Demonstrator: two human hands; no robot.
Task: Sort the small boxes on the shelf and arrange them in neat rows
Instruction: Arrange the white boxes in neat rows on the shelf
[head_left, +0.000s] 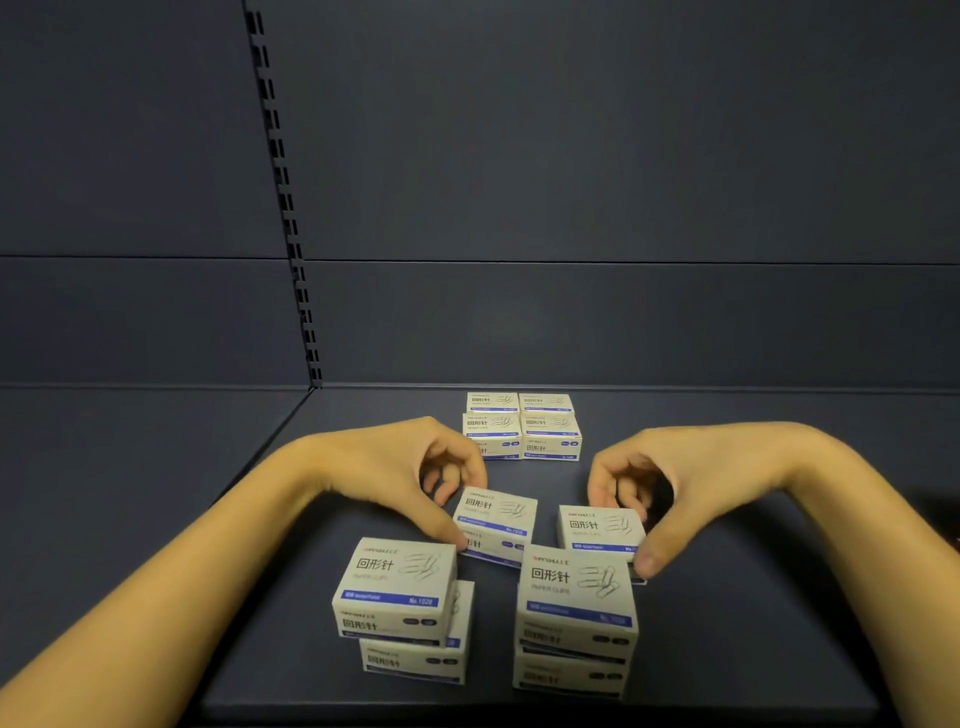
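Observation:
Small white paper-clip boxes with blue stripes lie on a dark shelf (260, 571). A neat block of several boxes (522, 426) stands near the back wall. My left hand (410, 473) pinches a single box (493, 525) in the middle, thumb at its near left corner and fingers at its far edge. My right hand (670, 493) pinches another box (600, 527), thumb at its near right corner. In front, a crooked two-box stack (397, 587) stands on the left and a taller stack (574, 597) on the right.
The shelf's grey back wall (571, 322) rises behind the boxes, with a slotted upright (291, 223) at the left. The shelf's front edge (519, 712) runs just below the two front stacks.

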